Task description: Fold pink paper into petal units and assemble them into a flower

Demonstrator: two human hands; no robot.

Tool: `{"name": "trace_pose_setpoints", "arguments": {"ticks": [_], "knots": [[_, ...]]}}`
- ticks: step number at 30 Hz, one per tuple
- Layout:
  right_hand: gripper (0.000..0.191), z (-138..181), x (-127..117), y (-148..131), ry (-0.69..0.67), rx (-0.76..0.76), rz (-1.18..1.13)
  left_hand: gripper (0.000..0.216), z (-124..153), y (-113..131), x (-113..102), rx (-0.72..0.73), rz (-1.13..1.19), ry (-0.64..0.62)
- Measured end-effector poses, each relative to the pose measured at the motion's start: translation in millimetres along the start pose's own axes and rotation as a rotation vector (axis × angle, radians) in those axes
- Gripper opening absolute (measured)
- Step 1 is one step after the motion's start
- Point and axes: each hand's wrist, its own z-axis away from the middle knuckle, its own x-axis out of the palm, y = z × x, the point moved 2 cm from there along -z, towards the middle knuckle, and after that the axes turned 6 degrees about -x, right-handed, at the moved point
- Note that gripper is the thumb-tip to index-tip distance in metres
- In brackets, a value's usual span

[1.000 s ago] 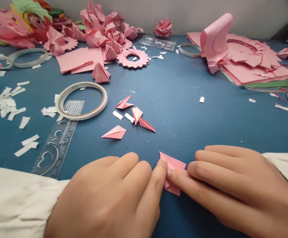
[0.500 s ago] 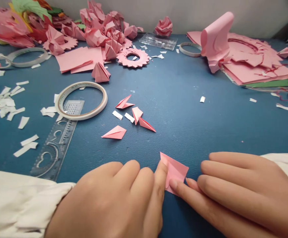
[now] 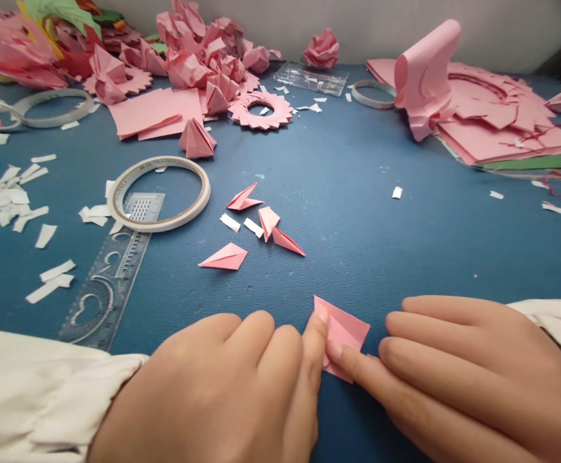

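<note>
A small folded pink paper piece (image 3: 345, 328) lies on the blue table (image 3: 358, 218) near the front edge. My left hand (image 3: 227, 386) is curled, its forefinger tip pressing the paper's left edge. My right hand (image 3: 459, 373) lies beside it, the forefinger stretched out and pressing the paper's lower part while the other fingers rest on the table. Both hands pin the paper flat. Several finished small pink folded pieces (image 3: 261, 225) lie a little further back in the middle of the table.
A tape ring (image 3: 159, 193) and a clear stencil ruler (image 3: 109, 273) lie at the left among white paper scraps (image 3: 20, 206). Pink paper flowers (image 3: 203, 58), pink sheets (image 3: 157, 112) and a cut-paper stack (image 3: 493, 122) crowd the back, with a clear plastic case (image 3: 312, 78).
My right forefinger drew back off the paper toward the right, then slid forward again onto its lower edge. My left hand stayed nearly still, pressing the paper's left side.
</note>
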Motion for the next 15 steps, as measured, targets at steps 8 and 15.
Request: {"name": "trace_pose_setpoints", "arguments": {"ticks": [8,15], "knots": [[0.028,1.0,0.4,4.8,-0.035,-0.002,-0.045,0.034,-4.2,-3.5,-3.2,-0.045,0.020,-0.004],[0.031,5.0,1.2,0.7,-0.040,0.005,-0.057,0.034,-5.9,-5.4,-1.6,-0.014,0.021,-0.031]]}}
